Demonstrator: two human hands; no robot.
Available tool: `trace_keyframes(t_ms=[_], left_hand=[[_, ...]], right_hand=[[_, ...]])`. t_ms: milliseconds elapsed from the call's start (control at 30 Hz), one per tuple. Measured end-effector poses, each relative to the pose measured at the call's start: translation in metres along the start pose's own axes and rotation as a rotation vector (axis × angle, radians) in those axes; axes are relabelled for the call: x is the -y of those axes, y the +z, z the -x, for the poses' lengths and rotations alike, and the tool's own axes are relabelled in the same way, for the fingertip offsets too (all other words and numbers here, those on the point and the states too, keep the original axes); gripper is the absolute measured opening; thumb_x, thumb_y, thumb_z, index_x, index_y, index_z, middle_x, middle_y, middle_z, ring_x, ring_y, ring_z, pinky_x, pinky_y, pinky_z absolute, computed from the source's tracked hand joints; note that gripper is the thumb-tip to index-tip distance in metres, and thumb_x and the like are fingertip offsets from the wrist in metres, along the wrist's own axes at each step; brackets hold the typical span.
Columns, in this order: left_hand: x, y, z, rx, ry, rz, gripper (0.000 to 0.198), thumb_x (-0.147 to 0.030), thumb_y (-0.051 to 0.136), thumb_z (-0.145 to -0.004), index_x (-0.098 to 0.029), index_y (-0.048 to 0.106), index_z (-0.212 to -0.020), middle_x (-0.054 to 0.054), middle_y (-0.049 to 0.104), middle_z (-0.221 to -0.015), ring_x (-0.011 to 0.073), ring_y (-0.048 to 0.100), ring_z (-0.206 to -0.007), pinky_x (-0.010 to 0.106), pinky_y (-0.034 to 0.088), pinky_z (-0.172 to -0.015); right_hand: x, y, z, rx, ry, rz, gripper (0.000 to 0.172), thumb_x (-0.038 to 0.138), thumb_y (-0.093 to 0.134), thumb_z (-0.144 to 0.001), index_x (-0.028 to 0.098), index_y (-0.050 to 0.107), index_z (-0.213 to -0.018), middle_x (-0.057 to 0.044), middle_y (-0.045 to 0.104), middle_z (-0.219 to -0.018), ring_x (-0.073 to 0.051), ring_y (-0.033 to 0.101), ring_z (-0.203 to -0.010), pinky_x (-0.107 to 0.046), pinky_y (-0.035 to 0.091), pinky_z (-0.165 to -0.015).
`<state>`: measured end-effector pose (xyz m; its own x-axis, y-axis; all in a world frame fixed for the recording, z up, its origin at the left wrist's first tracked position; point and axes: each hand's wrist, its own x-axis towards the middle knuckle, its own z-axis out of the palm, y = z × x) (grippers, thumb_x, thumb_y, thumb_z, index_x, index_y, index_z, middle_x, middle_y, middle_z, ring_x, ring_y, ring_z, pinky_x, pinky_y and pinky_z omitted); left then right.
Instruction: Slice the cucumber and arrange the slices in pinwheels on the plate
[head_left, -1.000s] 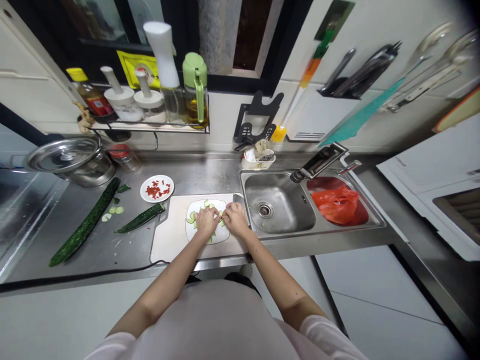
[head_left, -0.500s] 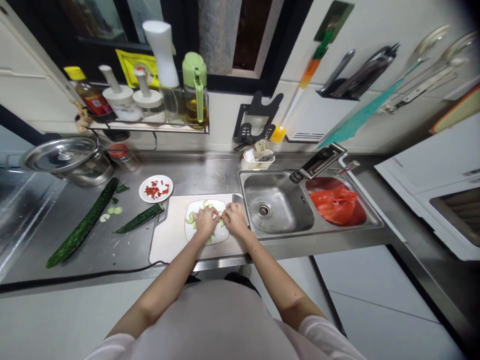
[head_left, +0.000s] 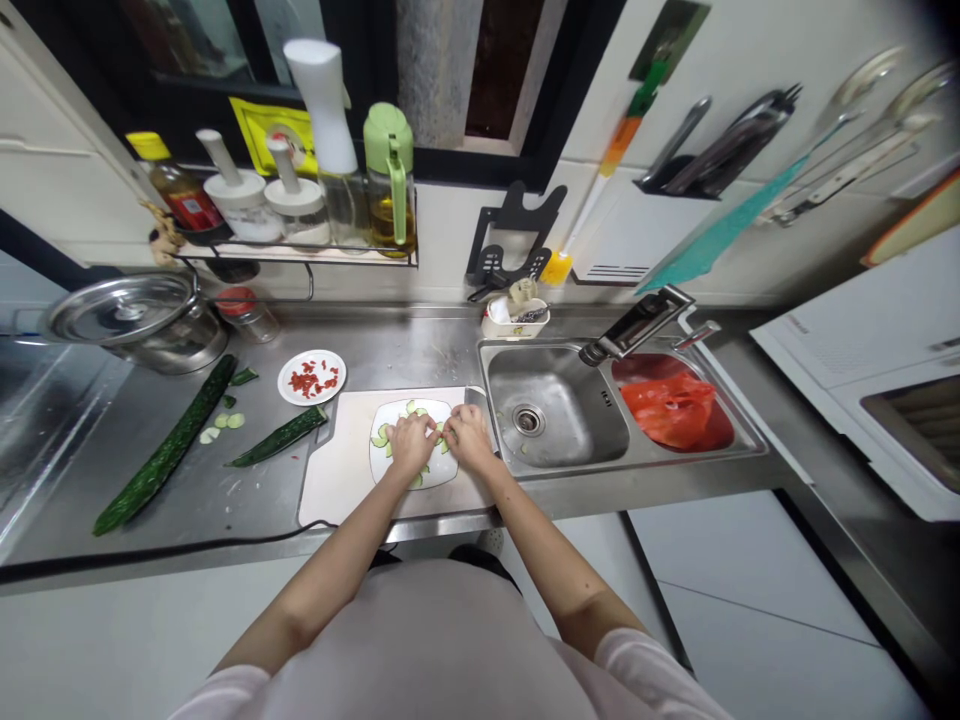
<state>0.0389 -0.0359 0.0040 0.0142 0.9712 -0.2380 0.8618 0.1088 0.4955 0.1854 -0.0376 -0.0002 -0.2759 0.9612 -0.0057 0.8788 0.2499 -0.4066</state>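
Observation:
Both my hands rest over a white plate (head_left: 384,465) that lies on a pale cutting board (head_left: 334,485). Thin cucumber slices (head_left: 381,435) ring the plate. My left hand (head_left: 411,445) has its fingers curled down onto the slices in the plate's middle. My right hand (head_left: 468,437) sits at the plate's right edge, fingertips pinched toward the left hand on a slice. A knife blade (head_left: 475,397) lies at the board's far right corner.
A whole cucumber (head_left: 165,450), a half cucumber (head_left: 279,437) and loose slices lie on the steel counter to the left. A small plate of red chilli (head_left: 312,377) sits behind them. A pot (head_left: 139,320) stands far left, the sink (head_left: 555,415) right.
Both hands stay over the plate; the fingertips have shifted only slightly among the slices.

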Motion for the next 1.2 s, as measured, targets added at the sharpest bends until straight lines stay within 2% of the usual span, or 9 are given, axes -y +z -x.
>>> trace_keyframes(t_ms=[233,367,467,600,733,867,967,1100,1200], left_hand=[[0.001,0.002,0.0,-0.036,0.006,0.029,0.016,-0.034,0.059,-0.083,-0.024,0.069,-0.09,0.006,0.066,-0.1,0.0283,0.053,-0.101,0.041,0.03,-0.087],[0.002,-0.003,0.001,-0.09,-0.017,0.128,0.015,-0.036,0.062,-0.081,-0.024,0.07,-0.086,0.005,0.067,-0.09,0.0256,0.055,-0.095,0.039,0.032,-0.086],[0.01,-0.013,0.005,-0.232,-0.052,0.269,0.016,-0.036,0.061,-0.081,-0.024,0.07,-0.086,0.003,0.066,-0.086,0.0229,0.057,-0.09,0.037,0.033,-0.085],[0.033,-0.029,0.015,-0.541,-0.105,0.49,0.02,-0.038,0.06,-0.081,-0.023,0.069,-0.09,0.001,0.063,-0.084,0.0179,0.056,-0.079,0.034,0.036,-0.083],[0.063,-0.041,0.025,-0.68,-0.133,0.635,0.025,-0.041,0.059,-0.079,-0.02,0.068,-0.091,0.0,0.058,-0.075,0.0142,0.047,-0.065,0.029,0.04,-0.072],[0.086,-0.048,0.035,-0.711,-0.164,0.672,0.027,-0.042,0.061,-0.077,-0.019,0.067,-0.09,-0.001,0.055,-0.072,0.0131,0.044,-0.064,0.027,0.04,-0.069],[0.094,-0.047,0.045,-0.703,-0.169,0.695,0.029,-0.043,0.062,-0.076,-0.019,0.067,-0.091,-0.001,0.055,-0.072,0.0132,0.045,-0.064,0.026,0.041,-0.068],[0.096,-0.043,0.06,-0.661,-0.199,0.673,0.029,-0.044,0.06,-0.078,-0.02,0.067,-0.092,0.0,0.056,-0.071,0.0138,0.049,-0.064,0.027,0.043,-0.068],[0.094,-0.038,0.069,-0.622,-0.237,0.614,0.029,-0.046,0.059,-0.079,-0.021,0.068,-0.091,0.0,0.059,-0.072,0.0143,0.051,-0.065,0.028,0.045,-0.07]], right_hand=[[0.0,0.0,0.0,-0.006,0.007,-0.013,0.012,0.024,0.055,-0.088,0.02,0.066,-0.085,-0.008,0.053,-0.116,-0.024,0.036,-0.112,-0.038,0.033,-0.096],[-0.002,-0.006,0.001,-0.063,0.011,-0.053,0.011,0.024,0.056,-0.087,0.021,0.066,-0.083,-0.007,0.054,-0.115,-0.025,0.038,-0.11,-0.038,0.034,-0.095],[-0.008,-0.017,0.005,-0.187,0.027,-0.108,0.012,0.025,0.055,-0.087,0.022,0.066,-0.082,-0.007,0.056,-0.112,-0.025,0.039,-0.11,-0.038,0.034,-0.096],[-0.025,-0.035,0.012,-0.448,0.09,-0.18,0.014,0.027,0.053,-0.087,0.022,0.064,-0.081,-0.007,0.058,-0.102,-0.023,0.045,-0.105,-0.04,0.034,-0.097],[-0.044,-0.046,0.017,-0.624,0.149,-0.199,0.017,0.032,0.052,-0.086,0.022,0.062,-0.077,-0.006,0.06,-0.094,-0.023,0.05,-0.1,-0.041,0.034,-0.095],[-0.053,-0.051,0.019,-0.702,0.194,-0.219,0.018,0.033,0.052,-0.086,0.021,0.062,-0.076,-0.006,0.061,-0.091,-0.023,0.052,-0.097,-0.041,0.035,-0.094],[-0.048,-0.055,0.015,-0.706,0.204,-0.225,0.019,0.034,0.052,-0.085,0.021,0.061,-0.075,-0.005,0.061,-0.089,-0.022,0.052,-0.096,-0.041,0.035,-0.093],[-0.024,-0.057,-0.003,-0.637,0.149,-0.257,0.018,0.034,0.053,-0.086,0.022,0.062,-0.078,-0.006,0.062,-0.09,-0.023,0.052,-0.097,-0.04,0.035,-0.094],[0.003,-0.053,-0.031,-0.534,0.083,-0.282,0.017,0.031,0.051,-0.088,0.022,0.063,-0.081,-0.007,0.062,-0.094,-0.024,0.05,-0.101,-0.04,0.034,-0.096]])
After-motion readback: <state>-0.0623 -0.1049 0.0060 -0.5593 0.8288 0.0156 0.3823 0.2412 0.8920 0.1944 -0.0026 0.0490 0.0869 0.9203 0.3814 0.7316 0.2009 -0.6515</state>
